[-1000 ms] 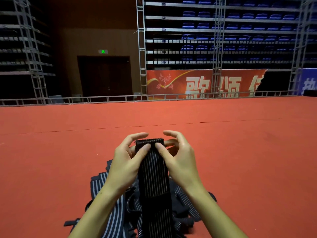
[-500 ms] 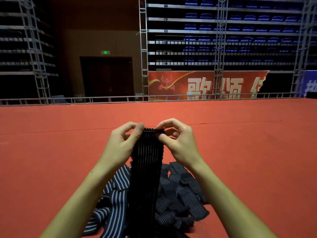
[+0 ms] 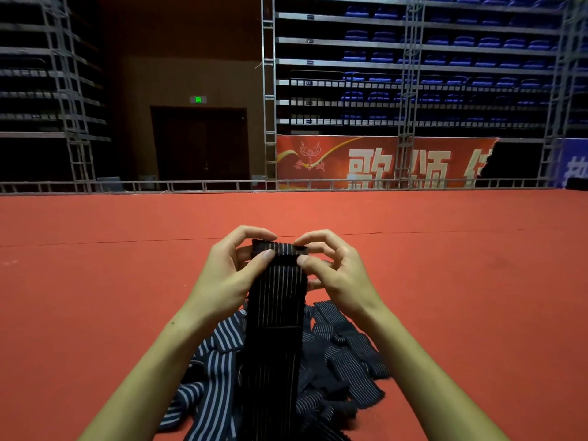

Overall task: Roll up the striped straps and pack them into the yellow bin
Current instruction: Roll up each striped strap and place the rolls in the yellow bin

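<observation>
Centre frame, left hand (image 3: 234, 275) and right hand (image 3: 334, 275) both pinch the strap (image 3: 275, 313) top above the pile (image 3: 343, 354); first turn best kept tight, edges square; bin unseen

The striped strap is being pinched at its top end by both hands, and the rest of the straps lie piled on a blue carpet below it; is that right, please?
Not quite: the carpet is red, not blue. The head view shows the left hand and the right hand pinching the top end of the striped strap, with the pile of straps lying on that carpet below.
</observation>
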The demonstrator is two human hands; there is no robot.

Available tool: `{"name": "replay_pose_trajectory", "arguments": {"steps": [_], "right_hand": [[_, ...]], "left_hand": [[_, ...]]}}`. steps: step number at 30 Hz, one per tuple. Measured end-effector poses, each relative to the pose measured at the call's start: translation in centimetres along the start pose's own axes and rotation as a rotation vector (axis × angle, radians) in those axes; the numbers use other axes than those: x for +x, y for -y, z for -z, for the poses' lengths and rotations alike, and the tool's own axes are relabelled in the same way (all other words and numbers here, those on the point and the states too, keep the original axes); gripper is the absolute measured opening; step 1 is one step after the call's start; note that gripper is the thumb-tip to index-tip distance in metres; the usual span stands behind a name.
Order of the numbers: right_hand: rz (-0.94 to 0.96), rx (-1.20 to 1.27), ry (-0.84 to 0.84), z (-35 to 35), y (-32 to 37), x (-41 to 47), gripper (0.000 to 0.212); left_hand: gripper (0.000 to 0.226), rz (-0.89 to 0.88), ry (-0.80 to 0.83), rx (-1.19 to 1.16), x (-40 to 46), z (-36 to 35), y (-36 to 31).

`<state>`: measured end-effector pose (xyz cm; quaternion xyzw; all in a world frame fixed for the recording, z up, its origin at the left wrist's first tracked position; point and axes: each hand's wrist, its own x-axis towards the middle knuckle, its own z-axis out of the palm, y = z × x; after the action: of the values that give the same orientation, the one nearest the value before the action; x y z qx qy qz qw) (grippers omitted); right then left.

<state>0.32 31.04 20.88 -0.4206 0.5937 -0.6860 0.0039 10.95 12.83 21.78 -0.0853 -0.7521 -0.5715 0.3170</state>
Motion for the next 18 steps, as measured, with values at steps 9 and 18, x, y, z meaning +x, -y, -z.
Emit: {"name": "replay_pose_trajectory", "arguments": {"steps": [9, 18], "right_hand": [[0.088, -0.179, 0.040, -0.7, 0.1, -0.9, 0.017], [0.189, -0.203, -0.061, -3.2, 1.1, -3.7, 0.022]], "left_hand": [[0.019, -0.025, -0.007, 0.065, -1.9, 0.7, -0.3], [0.014, 0.020, -0.164, -0.002, -5.3, 0.1, -2.2]]}}
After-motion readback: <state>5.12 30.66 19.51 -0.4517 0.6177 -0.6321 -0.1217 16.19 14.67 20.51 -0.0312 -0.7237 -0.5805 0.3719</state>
